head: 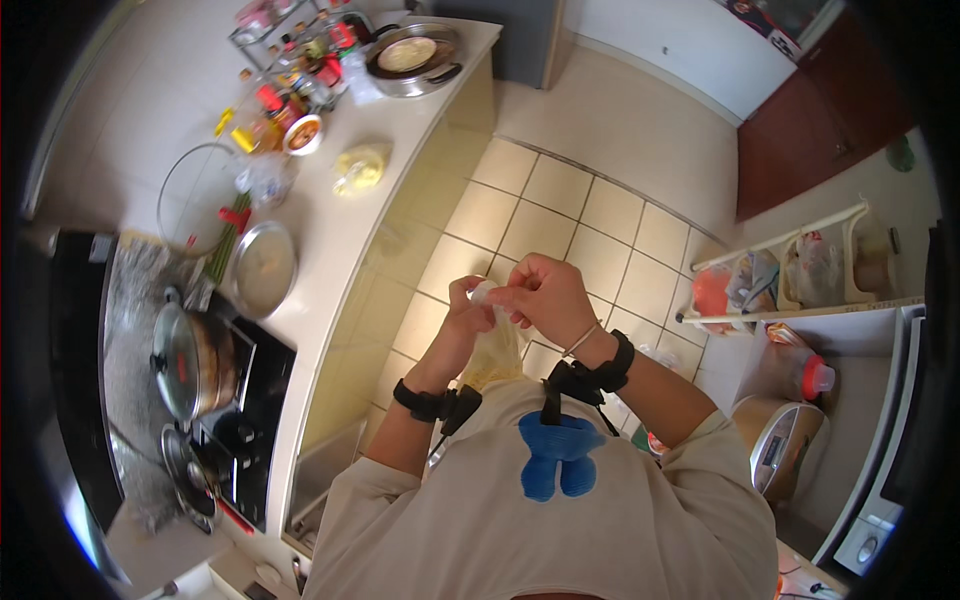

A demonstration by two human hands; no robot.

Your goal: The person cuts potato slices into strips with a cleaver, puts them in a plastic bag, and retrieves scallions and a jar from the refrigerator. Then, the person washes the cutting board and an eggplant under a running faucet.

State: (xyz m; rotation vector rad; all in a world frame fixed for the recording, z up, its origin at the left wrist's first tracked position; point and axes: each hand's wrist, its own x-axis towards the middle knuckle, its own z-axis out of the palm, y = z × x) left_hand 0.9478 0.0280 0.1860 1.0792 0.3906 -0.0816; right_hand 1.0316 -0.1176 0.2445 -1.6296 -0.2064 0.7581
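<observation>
Before my chest hangs a translucent plastic bag (pixel 491 352), with small yellowish pieces showing in its lower part. My left hand (pixel 466 319) pinches the bag's gathered neck between thumb and fingers. From the other side, my right hand (pixel 551 292) grips the same twisted neck, its fingers curled. The two hands nearly touch over the tiled floor, apart from the counter. My shirt front hides the bottom of the bag.
To the left, a counter (pixel 352 247) bears a metal bowl (pixel 264 268), a yellow-filled plastic bag (pixel 361 168) and several sauce bottles. A lidded pot (pixel 187 364) stands on the gas stove. At right are a storage rack (pixel 780 266) and a rice cooker (pixel 780 448).
</observation>
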